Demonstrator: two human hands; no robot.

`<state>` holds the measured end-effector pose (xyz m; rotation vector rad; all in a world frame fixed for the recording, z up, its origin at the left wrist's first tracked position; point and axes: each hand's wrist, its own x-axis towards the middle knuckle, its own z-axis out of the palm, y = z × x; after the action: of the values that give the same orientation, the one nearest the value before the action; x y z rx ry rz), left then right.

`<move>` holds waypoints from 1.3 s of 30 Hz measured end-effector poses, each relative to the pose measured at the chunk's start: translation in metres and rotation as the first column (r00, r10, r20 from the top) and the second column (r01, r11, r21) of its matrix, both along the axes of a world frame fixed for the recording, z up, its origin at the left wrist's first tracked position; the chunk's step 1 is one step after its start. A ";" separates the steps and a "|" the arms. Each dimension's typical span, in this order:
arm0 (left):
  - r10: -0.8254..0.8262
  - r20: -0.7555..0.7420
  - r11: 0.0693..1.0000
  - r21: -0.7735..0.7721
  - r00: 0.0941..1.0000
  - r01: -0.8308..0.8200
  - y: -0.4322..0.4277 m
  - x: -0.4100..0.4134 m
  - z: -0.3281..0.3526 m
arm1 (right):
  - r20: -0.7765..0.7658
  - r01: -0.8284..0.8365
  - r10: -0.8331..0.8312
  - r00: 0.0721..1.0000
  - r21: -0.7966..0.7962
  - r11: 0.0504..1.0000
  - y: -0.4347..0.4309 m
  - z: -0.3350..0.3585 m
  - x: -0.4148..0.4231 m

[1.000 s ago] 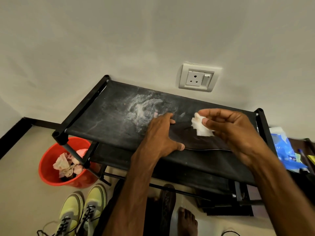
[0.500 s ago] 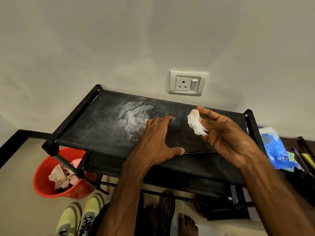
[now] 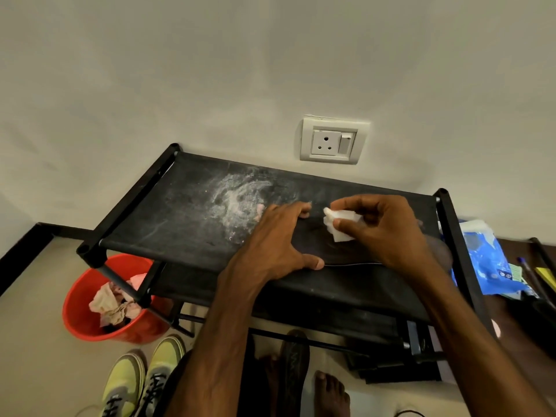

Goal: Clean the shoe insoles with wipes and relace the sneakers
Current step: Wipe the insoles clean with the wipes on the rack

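Insole, dark against the black rack, lies flat on the rack's top sheet, directly under both of your hands. Your left hand presses down on its left end with the fingers spread and holding nothing, the thumb resting at the insole's near edge. Your right hand pinches a crumpled white wipe between thumb and fingertips, just right of the left hand's fingertips and over the middle of the insole; you cannot tell from this view whether the wipe touches the insole or sits just above it. Left of your left hand, a whitish smear marks the sheet. Beyond the wipe, a socket sits on the wall. Right of your right hand, past the rack's end post, lies a blue packet. Down and to the left of your left hand, a red bucket stands on the floor, partly behind the rack's corner leg, with crumpled tissues inside. Nearer to you than the bucket, left of your left forearm, the yellow-green sneakers stand side by side with dark laces showing, cut off by the frame's bottom edge. Below your forearms, a bare foot rests on the floor.
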<state>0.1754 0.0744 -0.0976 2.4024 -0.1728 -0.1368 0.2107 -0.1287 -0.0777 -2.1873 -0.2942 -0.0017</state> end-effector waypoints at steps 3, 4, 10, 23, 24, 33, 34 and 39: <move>0.002 0.003 1.000 -0.001 1.000 -0.002 0.000 0.001 0.000 | 0.150 0.004 0.007 0.989 -0.070 0.998 0.007 -0.004 0.004; 0.002 0.002 1.000 -0.001 1.000 -0.002 0.000 0.001 0.000 | 0.184 -0.014 0.030 0.983 -0.086 0.996 0.012 -0.005 0.005; 0.029 -0.039 0.999 -0.032 0.999 -0.030 -0.001 0.004 -0.002 | 0.118 -0.204 0.276 0.954 -0.424 0.883 0.030 -0.009 0.017; 0.082 -0.031 0.995 -0.058 0.996 -0.084 -0.004 0.006 -0.011 | -0.203 -0.319 0.246 0.948 -0.566 0.761 0.015 0.020 -0.007; 0.083 -0.025 0.995 -0.061 0.996 -0.085 -0.004 0.006 -0.011 | -0.219 -0.330 0.248 0.944 -0.571 0.752 0.013 0.022 -0.009; 0.057 -0.039 0.997 -0.055 0.998 -0.059 -0.005 0.007 -0.007 | -0.011 -0.091 0.099 0.995 -0.494 0.865 0.036 -0.005 0.008; 0.059 -0.041 0.996 -0.058 0.997 -0.061 -0.005 0.007 -0.008 | 0.019 -0.057 0.074 0.997 -0.460 0.886 0.039 -0.007 0.012; 0.076 -0.050 0.994 -0.077 0.996 -0.080 -0.004 0.006 -0.008 | 0.081 -0.015 0.053 0.995 -0.417 0.909 0.044 -0.010 0.020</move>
<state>0.1814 0.0699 -0.1058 2.3207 -0.0608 -0.1477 0.2307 -0.0846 -0.0876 -2.6116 -0.4145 -0.0203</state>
